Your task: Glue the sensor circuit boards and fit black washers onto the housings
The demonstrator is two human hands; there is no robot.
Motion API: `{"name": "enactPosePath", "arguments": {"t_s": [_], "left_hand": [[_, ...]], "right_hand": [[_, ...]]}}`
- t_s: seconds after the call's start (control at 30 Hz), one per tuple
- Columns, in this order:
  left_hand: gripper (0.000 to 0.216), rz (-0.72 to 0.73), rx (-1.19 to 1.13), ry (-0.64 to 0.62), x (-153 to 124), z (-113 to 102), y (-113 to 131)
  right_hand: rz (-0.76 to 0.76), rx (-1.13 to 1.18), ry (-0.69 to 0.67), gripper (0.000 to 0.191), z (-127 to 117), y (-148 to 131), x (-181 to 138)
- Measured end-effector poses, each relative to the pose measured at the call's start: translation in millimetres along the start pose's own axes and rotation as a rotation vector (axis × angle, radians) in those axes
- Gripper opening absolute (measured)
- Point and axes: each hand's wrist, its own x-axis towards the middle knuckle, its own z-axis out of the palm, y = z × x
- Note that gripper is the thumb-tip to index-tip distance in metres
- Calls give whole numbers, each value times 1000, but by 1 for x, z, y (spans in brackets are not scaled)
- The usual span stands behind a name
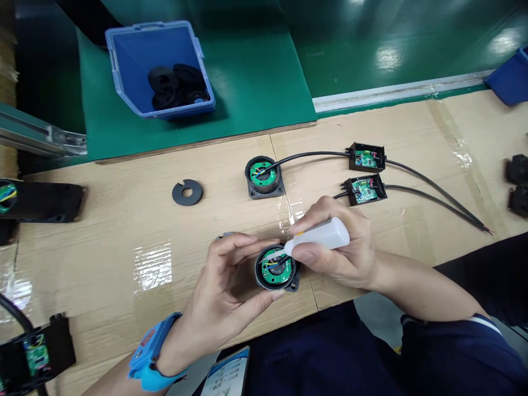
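Observation:
My left hand (225, 286) grips a round black housing (275, 269) with a green circuit board and coloured wires inside, fingers curled round its rim. My right hand (336, 247) is closed on a small translucent white squeeze bottle (324, 235); its nozzle points down-left into the housing. A second round housing (264, 176) with a green board lies farther back, cabled to a small black box (366, 158). Another open black box (365, 190) with a board lies just behind my right hand.
A flat black slotted disc (187, 193) lies on the cardboard-covered bench (124, 247). A blue bin (159, 69) holding black ring parts stands on the green mat at the back. More black housings sit at the left edge (41, 202), the lower left (35, 357) and the far right (517, 184).

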Motion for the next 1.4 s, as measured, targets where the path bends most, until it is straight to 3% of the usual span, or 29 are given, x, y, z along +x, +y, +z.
{"name": "enactPosePath", "arguments": {"t_s": [0.37, 0.5, 0.6, 0.67, 0.83, 0.9, 1.0, 1.2, 1.4], "left_hand": [[72, -7, 79, -2, -2, 0, 1], [71, 35, 274, -12, -4, -5, -4], [67, 82, 394, -121, -1, -16, -4], [71, 64, 406, -111, 9, -25, -4], [84, 13, 647, 191, 67, -36, -15], [83, 41, 654, 182, 93, -36, -24], [56, 84, 584, 123, 114, -33, -32], [38, 297, 695, 99, 91, -33, -16], [40, 331, 762, 99, 76, -31, 2]], "right_hand": [[-16, 59, -43, 18, 0, -1, -1], [90, 90, 82, 16, -4, 3, 2], [202, 158, 202, 24, -9, 11, 7], [272, 212, 280, 30, -12, 16, 13], [361, 202, 478, 45, -18, 18, 30], [354, 169, 513, 46, -20, 18, 35], [317, 128, 531, 41, -23, 20, 37], [199, -18, 504, 31, -25, 29, 29], [75, -182, 378, 23, -23, 28, 21]]}}
